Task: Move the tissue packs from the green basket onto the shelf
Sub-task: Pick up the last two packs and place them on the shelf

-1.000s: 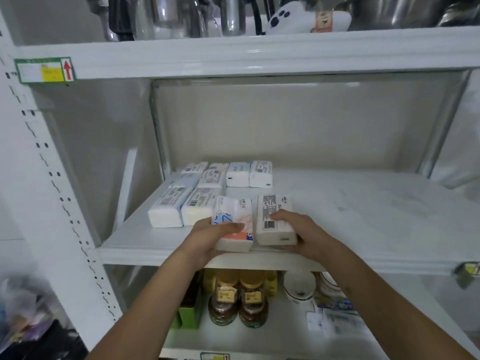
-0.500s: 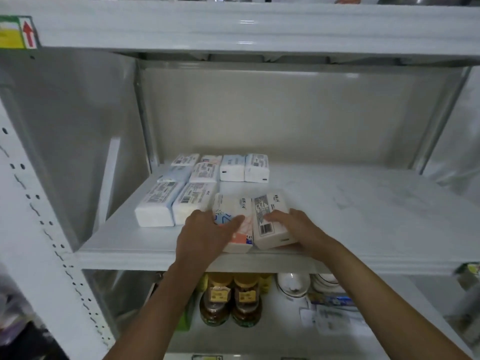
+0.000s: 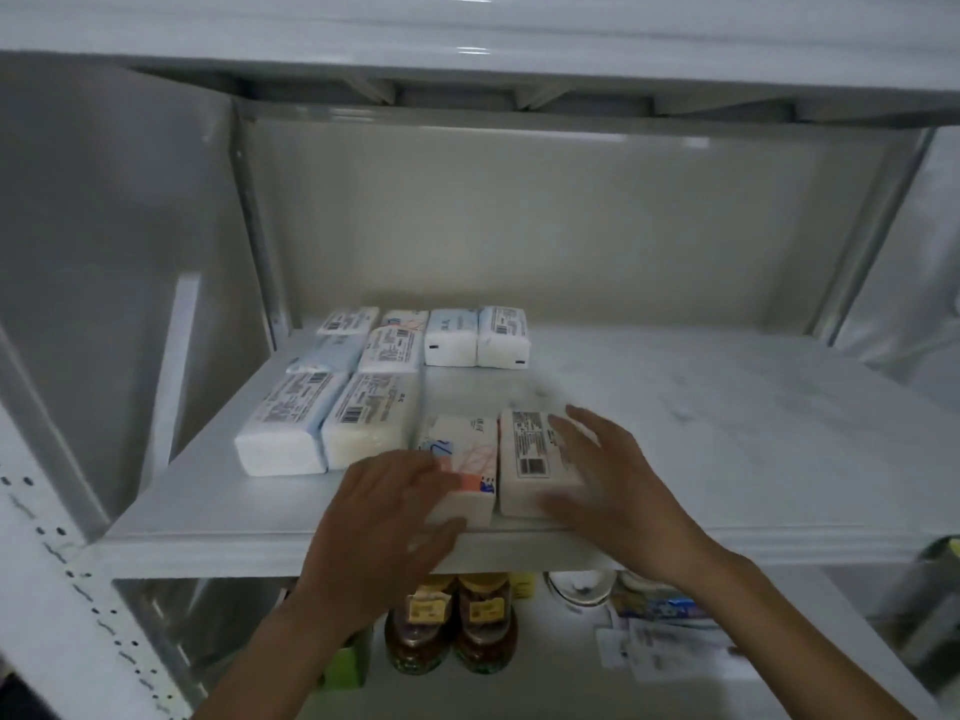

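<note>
Two tissue packs lie side by side at the front edge of the white shelf (image 3: 727, 433). One is a patterned pack (image 3: 462, 449), the other a white pack with a barcode label (image 3: 530, 454). My left hand (image 3: 384, 527) lies against the patterned pack's front end with its fingers spread. My right hand (image 3: 608, 485) rests flat along the white pack's right side, thumb at its front. Both hands are blurred. Further left and back, several more tissue packs (image 3: 371, 418) stand in rows. No green basket shows.
The upper shelf board (image 3: 467, 39) hangs close overhead. A perforated upright (image 3: 67, 589) stands at the left. On the lower shelf are two brown bottles (image 3: 452, 631), a green box (image 3: 345, 662), bowls (image 3: 579, 584) and paper packets (image 3: 665, 636).
The view has dropped and moved closer to the shelf. Both packs now lie flat at the front edge. My fingers have spread, and my right hand has slid to the white pack's right side.
</note>
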Tool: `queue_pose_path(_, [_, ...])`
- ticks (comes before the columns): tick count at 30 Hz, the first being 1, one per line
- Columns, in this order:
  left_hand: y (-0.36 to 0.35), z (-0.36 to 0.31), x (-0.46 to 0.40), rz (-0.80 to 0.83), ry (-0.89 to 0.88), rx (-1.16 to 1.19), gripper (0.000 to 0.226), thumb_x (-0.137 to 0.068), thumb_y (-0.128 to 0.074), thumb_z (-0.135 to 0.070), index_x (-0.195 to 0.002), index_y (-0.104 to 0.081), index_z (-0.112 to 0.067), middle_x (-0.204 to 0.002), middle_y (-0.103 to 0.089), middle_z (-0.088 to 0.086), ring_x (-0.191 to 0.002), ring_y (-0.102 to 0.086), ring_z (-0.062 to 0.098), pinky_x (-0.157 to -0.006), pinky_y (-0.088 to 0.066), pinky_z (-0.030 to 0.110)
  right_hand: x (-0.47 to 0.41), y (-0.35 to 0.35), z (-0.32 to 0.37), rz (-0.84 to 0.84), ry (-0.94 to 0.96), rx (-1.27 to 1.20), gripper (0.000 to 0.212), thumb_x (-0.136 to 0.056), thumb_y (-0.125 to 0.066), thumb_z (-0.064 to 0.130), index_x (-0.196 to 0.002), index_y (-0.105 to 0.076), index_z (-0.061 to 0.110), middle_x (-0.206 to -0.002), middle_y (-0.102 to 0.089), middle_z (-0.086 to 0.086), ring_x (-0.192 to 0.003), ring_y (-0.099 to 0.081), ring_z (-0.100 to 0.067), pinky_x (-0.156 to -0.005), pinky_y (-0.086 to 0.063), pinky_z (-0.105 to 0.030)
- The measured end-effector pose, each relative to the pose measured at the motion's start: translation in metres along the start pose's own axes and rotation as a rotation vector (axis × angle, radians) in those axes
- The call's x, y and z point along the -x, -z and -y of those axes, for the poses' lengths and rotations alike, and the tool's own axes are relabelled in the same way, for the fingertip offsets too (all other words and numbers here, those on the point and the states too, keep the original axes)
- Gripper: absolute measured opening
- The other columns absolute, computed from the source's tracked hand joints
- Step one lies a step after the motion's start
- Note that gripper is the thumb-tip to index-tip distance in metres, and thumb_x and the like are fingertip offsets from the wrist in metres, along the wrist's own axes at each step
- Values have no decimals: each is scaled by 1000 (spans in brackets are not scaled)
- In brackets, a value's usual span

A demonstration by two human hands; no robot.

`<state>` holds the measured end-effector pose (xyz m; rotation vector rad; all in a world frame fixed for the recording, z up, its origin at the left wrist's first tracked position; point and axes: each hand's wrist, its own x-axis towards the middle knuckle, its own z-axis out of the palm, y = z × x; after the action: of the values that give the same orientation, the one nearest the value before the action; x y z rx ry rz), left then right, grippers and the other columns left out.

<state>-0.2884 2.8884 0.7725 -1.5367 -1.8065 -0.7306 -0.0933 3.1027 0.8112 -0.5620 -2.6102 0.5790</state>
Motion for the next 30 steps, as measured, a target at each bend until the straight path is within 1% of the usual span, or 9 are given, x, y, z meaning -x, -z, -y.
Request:
queue_pose_path(2, [2,6,10,51,-94,-40,42,-97,-62,-37,-134,-66,-19,-134,-67,7,-120,-59,24,-102,-46,38,8,-3,-2,20,101,69,81,-86,-54,75,-157,-38,39,-161,-22,30,-147,-13,12,-117,-13,-9])
queue_pose_path(4, [6,7,8,84,-146,-111,47,-93,-64,-24,-140,-59,-18,-135,-69,11,-121,-59,25,-100,-51,39,9,-8,-2,-28,167,147,68,-92,-64,55,-153,-49,29,-157,-30,24,-148,-25,5,-115,-13,-3])
queue_pose_path(9, [10,-7,-14,263,-53,-190,66,-73,-86,-6,-136,-68,-10,-132,-69,15,-117,-67,32,-101,-55,42,-3,-10,7,-126,246,177,49,-91,-78,30,-138,-67,18,-147,-61,3,-138,-56,-17,-113,-35,-22])
queue_pose_path(11, [10,-12,-24,325,-25,-182,63,-77,-84,-13,-136,-65,-6,-132,-67,16,-120,-65,33,-107,-52,45,-13,-10,7,-104,242,189,49,-91,-79,27,-137,-67,16,-147,-62,-2,-137,-57,-21,-114,-34,-27])
queue_pose_path(15, [8,-10,-46,493,-13,-232,67,-90,-69,-43,-144,-57,-4,-139,-62,17,-130,-59,34,-121,-37,48,-37,-7,1,18,155,172,52,-102,-63,35,-152,-51,25,-162,-40,5,-152,-34,-12,-118,-15,-16])
queue_pose_path(19, [-6,-2,-73,691,19,-361,80,-100,-40,-65,-156,-38,-7,-155,-45,12,-147,-39,30,-130,-9,46,-60,-6,1,101,116,182,53,-105,-58,30,-155,-45,22,-167,-33,-1,-155,-30,-21,-124,-23,-32])
queue_pose_path(23, [-18,5,-98,779,60,-416,86,-96,-35,-75,-150,-45,-8,-147,-52,11,-141,-45,30,-129,-9,52,-83,-3,2,129,112,158,51,-101,-65,17,-150,-52,11,-161,-44,-13,-150,-41,-29,-121,-25,-29])
queue_pose_path(25, [-22,10,-108,803,93,-408,88,-95,-33,-78,-147,-49,-9,-148,-52,11,-141,-46,31,-129,-9,52,-95,-2,1,143,106,142,50,-98,-69,12,-146,-56,6,-156,-50,-19,-145,-47,-34,-120,-30,-35])
queue_pose_path(30, [-31,26,-124,847,192,-308,88,-95,-31,-80,-151,-47,-13,-159,-43,13,-149,-35,36,-125,-20,48,-119,-3,-4,166,82,138,55,-97,-71,17,-148,-54,5,-157,-47,-23,-146,-47,-31,-123,-31,-36])
